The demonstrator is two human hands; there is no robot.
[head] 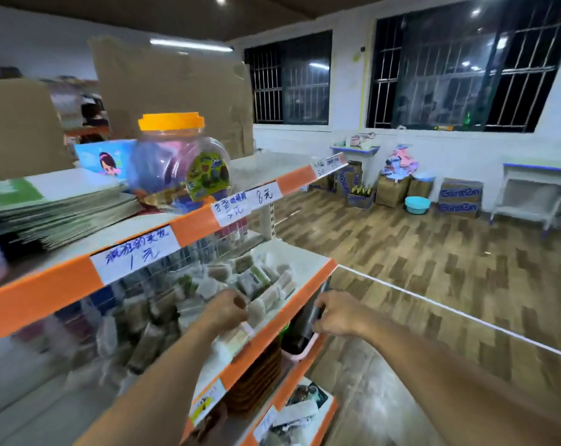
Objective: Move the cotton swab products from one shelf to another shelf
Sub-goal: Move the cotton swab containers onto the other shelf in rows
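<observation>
Several small clear packets of cotton swabs [253, 281] lie heaped on the middle shelf [308, 281], which has an orange front edge. My left hand [229, 312] reaches over that edge into the heap, its fingers curled round a pale packet [256, 312] at the front of the pile. My right hand [335, 313] is at the shelf's right end, with fingers and thumb curled on the edge of a tall dark container [301, 329]. That container stands in a pink basket [297, 354] on the shelf below. The view is motion-blurred, so packet details are unclear.
The top shelf [260, 169] carries a clear jar with an orange lid [176, 162], stacked flat boards [57, 207] and handwritten price labels. Brown woven items [256, 378] sit on the lower shelf. To the right is open wood floor, with boxes [459, 197], a blue basin [417, 204] and desks by the wall.
</observation>
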